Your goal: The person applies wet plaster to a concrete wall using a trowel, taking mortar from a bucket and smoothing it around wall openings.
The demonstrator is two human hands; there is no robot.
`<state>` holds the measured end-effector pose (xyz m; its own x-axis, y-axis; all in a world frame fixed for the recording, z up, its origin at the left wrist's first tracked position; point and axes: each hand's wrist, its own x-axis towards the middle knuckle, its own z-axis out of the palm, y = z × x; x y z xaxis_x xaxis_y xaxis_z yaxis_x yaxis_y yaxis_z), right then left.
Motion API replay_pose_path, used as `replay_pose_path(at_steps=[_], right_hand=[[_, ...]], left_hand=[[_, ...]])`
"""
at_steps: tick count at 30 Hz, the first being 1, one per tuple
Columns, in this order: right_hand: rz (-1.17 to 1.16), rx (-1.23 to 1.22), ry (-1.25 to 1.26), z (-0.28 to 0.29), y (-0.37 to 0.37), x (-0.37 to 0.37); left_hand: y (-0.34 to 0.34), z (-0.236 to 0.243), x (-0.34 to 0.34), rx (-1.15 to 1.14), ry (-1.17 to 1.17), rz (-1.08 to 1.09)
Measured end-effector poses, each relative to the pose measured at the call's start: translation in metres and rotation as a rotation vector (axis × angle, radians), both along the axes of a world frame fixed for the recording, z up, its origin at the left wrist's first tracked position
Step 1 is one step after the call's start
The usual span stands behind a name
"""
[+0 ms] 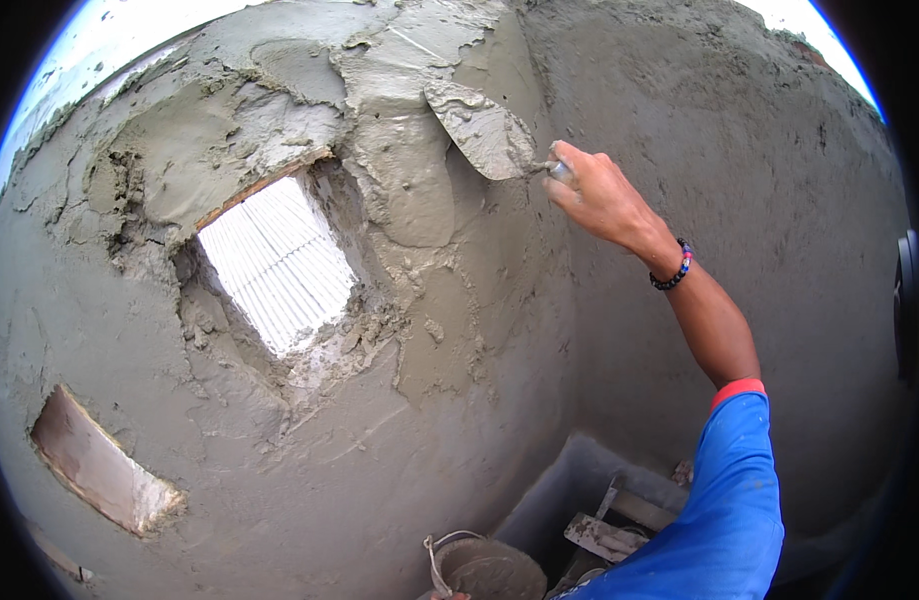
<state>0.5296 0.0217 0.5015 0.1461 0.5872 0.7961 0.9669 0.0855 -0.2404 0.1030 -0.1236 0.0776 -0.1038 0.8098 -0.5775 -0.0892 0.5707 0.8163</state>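
My right hand (599,195) is closed around the handle of a trowel (487,135), high up near the corner of the room. The trowel's pointed blade is coated with wet mortar and lies against or very close to the plastered wall (409,190); contact is hard to make out. Fresh mortar around it looks thick and uneven. At the lower edge stands a bucket (494,572) with a raised handle. Beside that handle a small skin-coloured patch shows, perhaps part of my left hand (457,596); its fingers cannot be made out.
Left of the trowel, a square opening (277,265) with rough edges shows a white ribbed surface beyond. A smaller recess (104,460) sits lower left. The right-hand wall (719,130) meets the mortared wall in a corner. Mortar-stained boards (606,537) lie below, beside my right arm.
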Motion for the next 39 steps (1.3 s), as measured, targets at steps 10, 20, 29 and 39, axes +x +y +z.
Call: replay_pose_path(at_steps=[10, 20, 29, 39], right_hand=[[-0.003, 0.051, 0.102, -0.027, 0.035, 0.032], [0.04, 0.301, -0.222, -0.002, 0.056, 0.016], [-0.126, 0.231, 0.098, 0.086, 0.079, 0.076], [0.291, 0.021, 0.79, -0.064, 0.052, 0.026]], left_hand=[[0.001, -0.019, -0.005, -0.01, 0.01, -0.094], [0.005, -0.015, 0.003, -0.043, 0.027, -0.055], [0.004, -0.019, 0.004, -0.06, 0.06, -0.071], [0.007, -0.055, 0.004, 0.053, 0.002, -0.043]])
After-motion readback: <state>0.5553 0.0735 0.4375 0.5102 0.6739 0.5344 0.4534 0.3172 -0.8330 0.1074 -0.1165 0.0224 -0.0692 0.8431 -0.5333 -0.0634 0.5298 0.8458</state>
